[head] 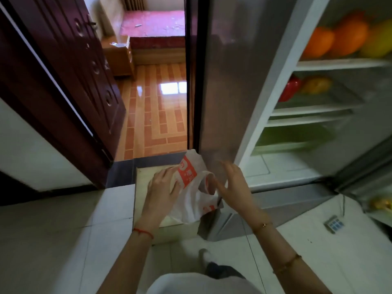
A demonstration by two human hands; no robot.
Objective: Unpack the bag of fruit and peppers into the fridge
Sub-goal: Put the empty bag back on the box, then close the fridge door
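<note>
A white plastic bag with orange print lies crumpled on a pale low box on the floor beside the fridge. My left hand presses flat on the bag's left side. My right hand hovers at the bag's right edge, fingers spread and blurred. The fridge stands open at right. Two oranges and a yellow-green fruit sit on its top shelf. A red pepper and a yellow pepper lie on the shelf below. What the bag holds is hidden.
The fridge's grey side wall rises right behind the bag. A dark red door stands open at left, with an orange-tiled room beyond. A small device with a keypad lies on the white floor tiles at right. My foot shows below.
</note>
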